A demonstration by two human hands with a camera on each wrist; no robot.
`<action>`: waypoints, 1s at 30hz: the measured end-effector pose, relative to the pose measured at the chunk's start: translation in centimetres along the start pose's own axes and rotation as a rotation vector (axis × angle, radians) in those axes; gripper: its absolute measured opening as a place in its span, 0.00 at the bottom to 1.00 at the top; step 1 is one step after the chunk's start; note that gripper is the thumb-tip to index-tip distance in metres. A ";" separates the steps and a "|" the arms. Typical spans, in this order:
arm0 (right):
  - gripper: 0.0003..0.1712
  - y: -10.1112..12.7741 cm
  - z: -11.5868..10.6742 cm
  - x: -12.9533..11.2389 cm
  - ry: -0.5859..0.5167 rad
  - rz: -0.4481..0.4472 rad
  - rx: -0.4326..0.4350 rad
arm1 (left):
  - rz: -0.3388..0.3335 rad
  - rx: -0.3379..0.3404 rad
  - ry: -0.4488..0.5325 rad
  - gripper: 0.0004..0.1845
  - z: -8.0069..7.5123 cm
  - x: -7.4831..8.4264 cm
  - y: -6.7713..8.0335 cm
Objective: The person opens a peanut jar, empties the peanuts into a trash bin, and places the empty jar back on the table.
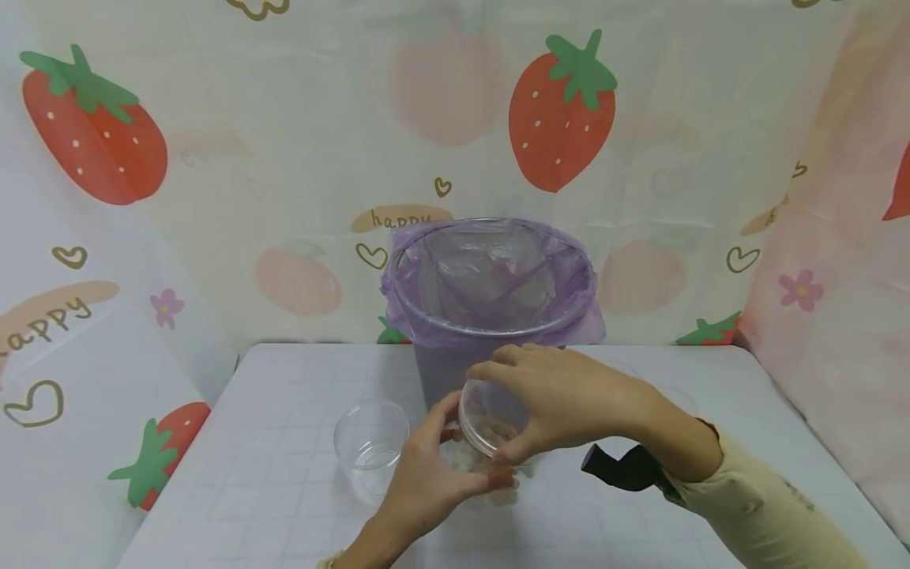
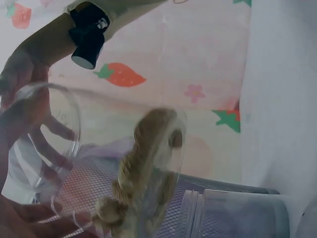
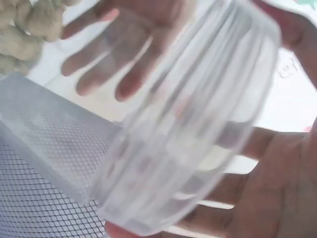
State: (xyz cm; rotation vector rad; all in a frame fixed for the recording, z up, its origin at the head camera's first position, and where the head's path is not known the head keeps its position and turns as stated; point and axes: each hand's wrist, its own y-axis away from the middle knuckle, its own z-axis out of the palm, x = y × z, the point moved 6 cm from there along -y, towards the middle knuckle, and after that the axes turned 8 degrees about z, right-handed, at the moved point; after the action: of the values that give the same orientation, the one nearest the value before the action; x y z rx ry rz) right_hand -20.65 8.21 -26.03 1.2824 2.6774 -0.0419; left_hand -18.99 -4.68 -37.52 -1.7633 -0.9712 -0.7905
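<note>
We are holding a clear tub [image 1: 490, 423] tipped on its side just above the desk [image 1: 270, 490], in front of a lined bin [image 1: 490, 296]. Our right hand [image 1: 569, 399] is gripping its rim from above; our left hand [image 1: 434, 474] is cupping it from below. Brown scraps [image 2: 141, 173] are clinging inside. Tilted short of the bin, they could be spilling onto the desk. An empty cup [image 1: 371, 444] is standing left, easily knocked.

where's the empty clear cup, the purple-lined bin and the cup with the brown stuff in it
empty clear cup [image 1: 371, 444]: head view, on its side wall
purple-lined bin [image 1: 490, 328]: head view, on its front rim
cup with brown stuff [image 1: 490, 419]: head view, on its clear wall between both hands
</note>
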 end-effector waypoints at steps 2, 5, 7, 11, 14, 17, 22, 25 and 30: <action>0.43 0.2 -0.2 0.2 -0.006 -0.046 -0.011 | 0.001 -0.047 0.029 0.48 0.2 0.0 0.0; 0.43 0.6 -0.5 0.3 -0.028 -0.132 -0.040 | 0.010 -0.108 0.063 0.48 0.4 0.1 0.1; 0.44 0.9 -0.6 0.2 -0.040 -0.201 -0.069 | 0.012 -0.133 0.072 0.49 0.4 0.2 0.1; 0.48 1.2 -0.6 0.0 -0.055 -0.316 -0.131 | -0.008 -0.157 0.087 0.50 0.5 -0.1 0.3; 0.49 1.3 -0.7 -0.1 -0.063 -0.358 -0.131 | 0.001 -0.158 0.093 0.50 0.5 -0.2 0.4; 0.48 1.3 -1.0 -0.1 -0.072 -0.374 -0.080 | 0.017 -0.149 0.094 0.49 0.4 -0.1 0.3; 0.48 1.2 -1.6 0.2 -0.087 -0.375 -0.015 | -0.012 -0.119 0.090 0.46 0.1 -0.2 0.3; 0.47 1.2 -1.6 0.3 -0.084 -0.362 -0.012 | -0.039 -0.099 0.087 0.45 0.0 -0.3 0.3; 0.48 1.2 -1.6 0.4 -0.086 -0.335 -0.019 | -0.044 -0.089 0.085 0.45 -0.2 -0.3 0.3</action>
State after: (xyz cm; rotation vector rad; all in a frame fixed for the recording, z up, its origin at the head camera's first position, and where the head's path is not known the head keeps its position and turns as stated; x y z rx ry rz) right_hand -20.26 9.44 -24.46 0.7953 2.7770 -0.1119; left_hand -18.90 -5.01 -37.86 -1.7737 -0.9339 -0.9419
